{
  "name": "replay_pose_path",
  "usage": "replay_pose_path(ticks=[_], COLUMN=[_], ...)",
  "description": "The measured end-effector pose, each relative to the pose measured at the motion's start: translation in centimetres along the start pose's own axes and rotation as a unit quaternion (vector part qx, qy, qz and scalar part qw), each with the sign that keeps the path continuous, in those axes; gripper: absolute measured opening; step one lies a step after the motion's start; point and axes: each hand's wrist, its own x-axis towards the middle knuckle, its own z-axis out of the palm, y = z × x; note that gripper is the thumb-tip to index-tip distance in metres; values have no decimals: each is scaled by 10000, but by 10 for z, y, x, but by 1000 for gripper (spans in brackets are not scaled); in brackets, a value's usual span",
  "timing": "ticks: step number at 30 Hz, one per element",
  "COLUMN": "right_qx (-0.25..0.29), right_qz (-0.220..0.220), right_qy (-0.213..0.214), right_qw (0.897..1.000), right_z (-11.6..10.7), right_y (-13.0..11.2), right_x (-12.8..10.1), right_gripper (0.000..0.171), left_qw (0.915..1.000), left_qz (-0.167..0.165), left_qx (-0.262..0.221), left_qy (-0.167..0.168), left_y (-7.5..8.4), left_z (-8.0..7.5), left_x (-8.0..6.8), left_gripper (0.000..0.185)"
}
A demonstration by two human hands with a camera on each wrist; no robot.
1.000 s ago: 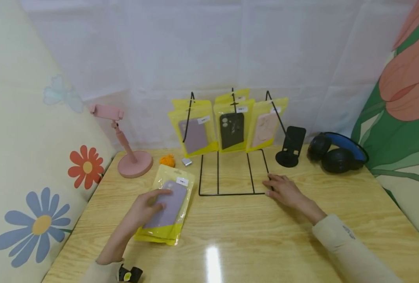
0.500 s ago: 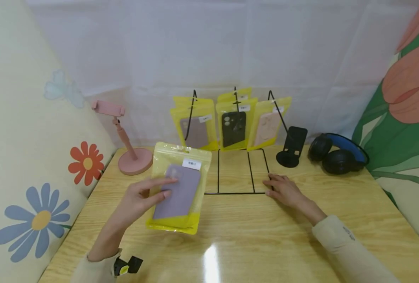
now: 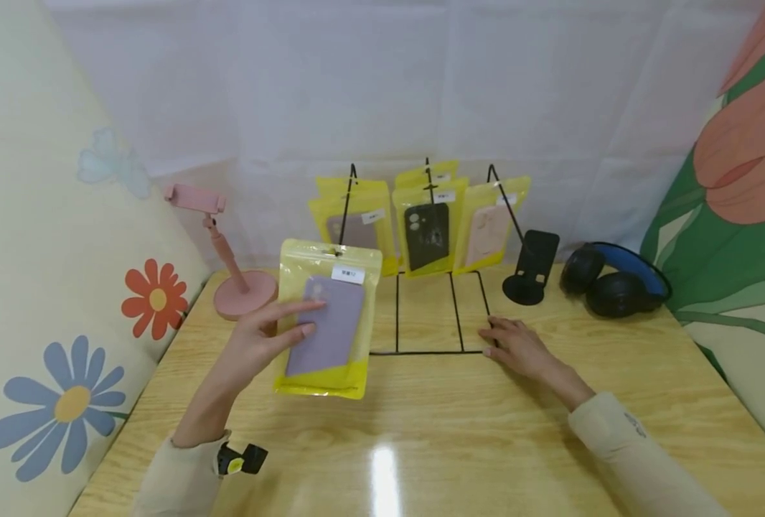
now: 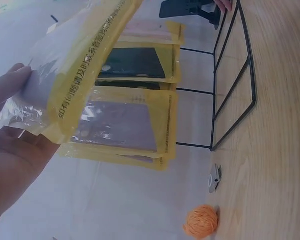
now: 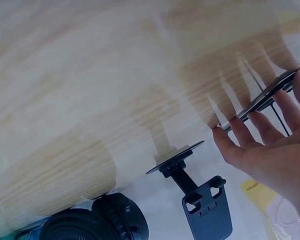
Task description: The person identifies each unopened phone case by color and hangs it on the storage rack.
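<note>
My left hand [image 3: 250, 352] pinches a clear and yellow pouch with a purple phone case [image 3: 340, 341] in it, raised off the table with its face toward me. In the head view, the pouch's hang hole overlaps the tip of the left hook on a black wire display rack [image 3: 397, 316]. Similar pouches hang on the rack: a greyish-purple case [image 3: 359, 233] on the left, a black case [image 3: 426, 237] in the middle and a pink case [image 3: 486, 233] on the right. My right hand [image 3: 518, 348] rests with its fingertips on the right bar of the rack's base.
A pink phone stand [image 3: 245, 291] stands at the left. To the rack's right are a black phone stand [image 3: 527, 287] and black headphones [image 3: 618, 291]. An orange yarn ball [image 4: 201, 221] and a small silver piece [image 4: 215, 178], hidden in the head view, lie left of the rack.
My left hand has lifted the purple-case pouch from the tabletop, tipped it more upright and brought it up and right to the left hook. My right hand has stayed at the base.
</note>
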Motion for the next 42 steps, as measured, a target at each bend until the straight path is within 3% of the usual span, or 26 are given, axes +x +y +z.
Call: replay_pose_path(ticks=[9,16,22,34,42], right_qx=[-16,5,3,16,-43], right_qz=[27,55,103,-29,13], right_qy=[-1,-21,-35,-10,-64], right_qw=[10000,10000,9999,10000,10000], right_z=[-3,-1,0,1,2], right_y=[-1,-1,-2,-3,-2], right_x=[-2,-4,-5,-2,0], right_gripper=[40,40,40,41,41], left_qw=[9963,9956,9928,9946,9944], left_qz=[-801,-833,-1109,-1038,-890], left_qx=[259,161,195,15,-548], left_qy=[-145,-391,-399,-1,154], left_y=[-8,-21,-27,-49,-56], left_z=[1,-2,-3,1,0], left_x=[12,35,54,73,69], left_gripper=[35,38,39,38,33])
